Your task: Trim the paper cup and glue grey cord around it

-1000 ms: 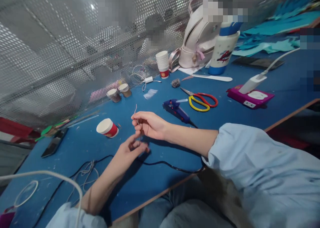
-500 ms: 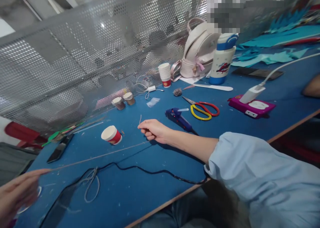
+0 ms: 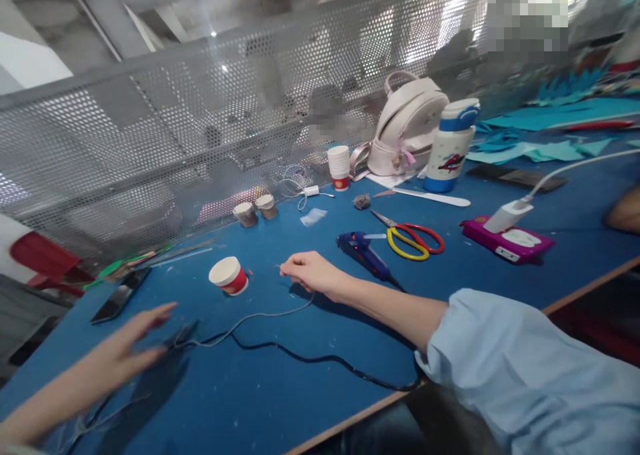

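Grey string (image 3: 273, 315) — in right fingers (image 3: 295, 264)

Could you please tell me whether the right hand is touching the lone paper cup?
Apart: the head view shows a strip of blue table between the right hand and the lone paper cup.

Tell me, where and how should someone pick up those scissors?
I'd take the scissors by the yellow loop and red loop, coming from the table's near edge. They lie flat, loops toward that edge, pointed blades aimed away.
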Available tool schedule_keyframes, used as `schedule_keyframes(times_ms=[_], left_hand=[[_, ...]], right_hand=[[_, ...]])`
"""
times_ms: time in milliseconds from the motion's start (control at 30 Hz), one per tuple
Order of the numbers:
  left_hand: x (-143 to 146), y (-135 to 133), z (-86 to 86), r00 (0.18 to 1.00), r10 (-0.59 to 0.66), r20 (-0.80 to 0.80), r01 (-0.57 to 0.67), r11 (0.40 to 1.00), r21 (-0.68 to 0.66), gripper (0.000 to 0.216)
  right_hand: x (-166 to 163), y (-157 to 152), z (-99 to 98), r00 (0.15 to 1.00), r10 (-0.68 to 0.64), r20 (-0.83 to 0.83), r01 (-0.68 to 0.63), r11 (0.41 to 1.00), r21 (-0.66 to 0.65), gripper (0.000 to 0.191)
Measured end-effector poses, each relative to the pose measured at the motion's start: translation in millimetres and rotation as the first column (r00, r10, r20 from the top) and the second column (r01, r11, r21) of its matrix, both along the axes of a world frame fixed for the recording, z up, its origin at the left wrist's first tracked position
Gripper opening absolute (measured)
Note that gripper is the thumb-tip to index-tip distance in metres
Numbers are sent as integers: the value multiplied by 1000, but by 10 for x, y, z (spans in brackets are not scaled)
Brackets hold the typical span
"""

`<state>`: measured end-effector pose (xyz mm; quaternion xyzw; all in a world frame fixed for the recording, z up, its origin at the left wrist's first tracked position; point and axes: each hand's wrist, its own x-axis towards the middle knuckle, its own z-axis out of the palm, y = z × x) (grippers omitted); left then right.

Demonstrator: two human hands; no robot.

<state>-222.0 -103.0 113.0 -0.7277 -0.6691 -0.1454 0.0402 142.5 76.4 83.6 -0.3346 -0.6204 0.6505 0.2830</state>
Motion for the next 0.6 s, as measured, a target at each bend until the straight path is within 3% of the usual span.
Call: schedule_keyframes(times_ms=[33, 100, 200, 300, 400, 600], left_hand=[[208, 94, -43, 996, -50, -68, 46, 997, -58, 49], [645, 211, -89, 989, -97, -115, 96, 995, -13, 42], [1284, 293, -95, 988, -143, 61, 141, 989, 48, 39], [1762, 369, -133, 944, -170, 284, 173, 985, 14, 44], [1962, 448, -207, 894, -123, 431, 178, 980, -88, 33], [1927, 482, -240, 829, -3, 559, 163, 958, -237, 39]], right_hand=[[8, -26, 22, 1000, 0, 15, -1, 999, 45, 17], [17, -91, 52, 999, 11, 41, -16, 992, 125, 14], [17, -214, 42, 990, 111, 91, -131, 956, 262, 12], [24, -317, -2, 964, 223, 147, -265, 875, 406, 12], [46, -345, -24, 953, 243, 182, -300, 845, 442, 14], [72, -250, -60, 932, 239, 272, -346, 808, 476, 13]])
